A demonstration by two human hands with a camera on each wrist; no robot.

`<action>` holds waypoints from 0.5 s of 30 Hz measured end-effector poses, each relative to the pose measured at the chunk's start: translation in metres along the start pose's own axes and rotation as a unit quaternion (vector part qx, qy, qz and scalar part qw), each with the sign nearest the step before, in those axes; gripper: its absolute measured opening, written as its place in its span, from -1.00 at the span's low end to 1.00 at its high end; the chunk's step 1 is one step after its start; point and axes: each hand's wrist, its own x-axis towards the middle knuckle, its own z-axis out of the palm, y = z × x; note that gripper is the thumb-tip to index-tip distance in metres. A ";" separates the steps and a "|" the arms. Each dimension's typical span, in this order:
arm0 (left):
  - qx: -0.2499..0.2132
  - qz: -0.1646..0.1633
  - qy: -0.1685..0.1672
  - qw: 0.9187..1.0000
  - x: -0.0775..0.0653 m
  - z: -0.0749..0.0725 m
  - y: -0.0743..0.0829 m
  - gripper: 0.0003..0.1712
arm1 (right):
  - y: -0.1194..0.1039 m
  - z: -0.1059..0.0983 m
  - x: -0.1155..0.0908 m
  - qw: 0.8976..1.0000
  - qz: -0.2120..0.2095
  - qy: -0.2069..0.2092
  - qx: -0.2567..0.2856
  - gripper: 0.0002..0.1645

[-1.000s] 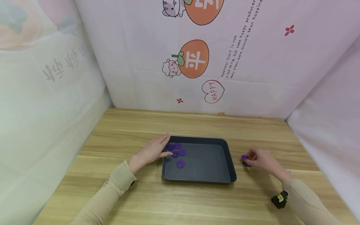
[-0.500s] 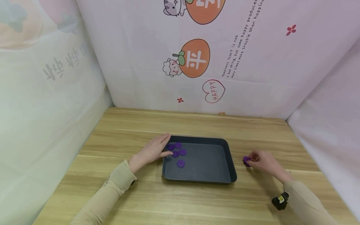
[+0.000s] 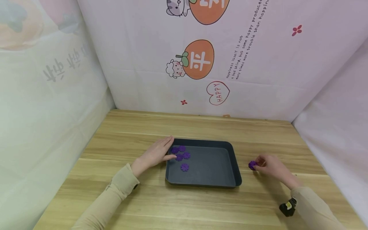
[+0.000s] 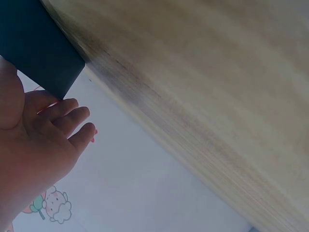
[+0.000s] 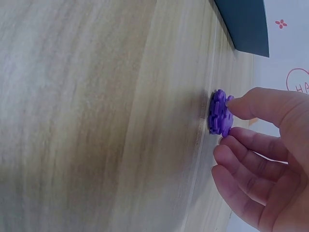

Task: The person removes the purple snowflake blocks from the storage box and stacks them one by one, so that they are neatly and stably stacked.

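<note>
On the dark grey tray (image 3: 207,166), my left hand (image 3: 155,152) rests at the far-left corner, fingers fairly straight and thumb reaching over the left rim. In the left wrist view the fingers touch the tray's corner (image 4: 48,58). To the right of the tray, my right hand (image 3: 270,165) pinches a purple notched disc (image 5: 227,121) between thumb and forefinger. This disc lies against other purple discs (image 5: 214,113) stacked on the table; how many is unclear. Inside the tray, several purple notched discs (image 3: 185,167) lie flat near its left side, some close to my left thumb.
The wooden table (image 3: 187,207) carries the tray near its middle. A printed white cloth (image 3: 138,80) hangs behind it, with more cloth at both sides. A black device (image 3: 287,207) sits at my right wrist.
My right hand has lowered slightly, and the purple disc in it has gone from tilted to nearly flat on the stack. My left hand and the tray stay in place.
</note>
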 end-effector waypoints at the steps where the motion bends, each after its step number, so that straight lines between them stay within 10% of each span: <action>1: 0.000 0.002 0.002 1.000 0.000 0.000 0.000 -0.03 | -0.001 0.000 0.000 1.000 0.003 0.002 -0.002 -0.74; 15: -0.002 0.011 0.020 1.000 -0.003 -0.003 0.003 -0.05 | -0.004 0.003 -0.002 1.000 -0.012 0.015 -0.017 -0.78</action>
